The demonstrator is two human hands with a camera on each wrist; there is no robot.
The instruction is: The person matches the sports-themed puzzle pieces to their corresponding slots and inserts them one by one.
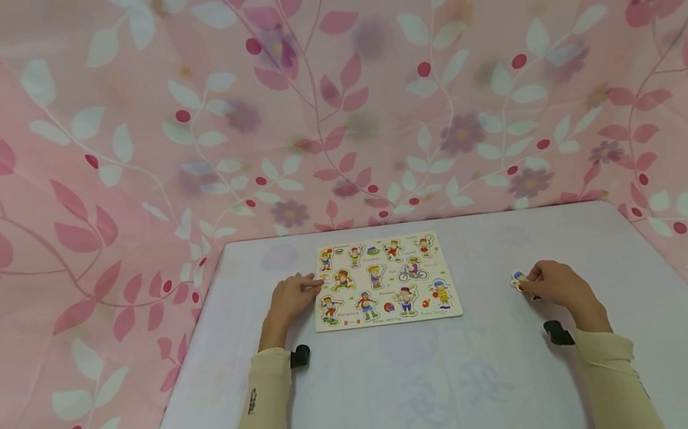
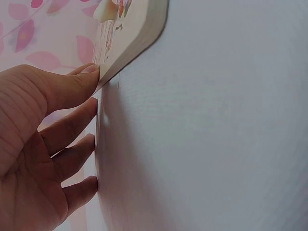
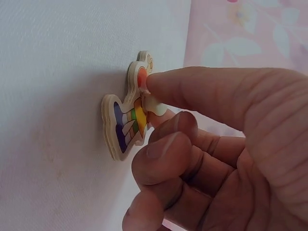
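A wooden puzzle board [image 1: 389,318] printed with sports figures lies flat on the table. My left hand [image 1: 293,298] is at its left edge. In the left wrist view the thumb [image 2: 79,89] touches the board's rim [image 2: 139,41], while the other fingertips rest against the tabletop. To the right of the board, my right hand [image 1: 562,284] pinches a small figure-shaped puzzle piece [image 1: 518,279] by its pale knob [image 3: 153,105]. The piece [image 3: 127,122] has a layered wooden edge. Whether it touches the table I cannot tell.
A white cloth covers the table [image 1: 444,402]. Behind and beside it hangs a pink floral curtain [image 1: 330,102]. Black wrist devices [image 1: 300,356] protrude near both cuffs. A pale knob [image 2: 106,10] stands up from the board in the left wrist view.
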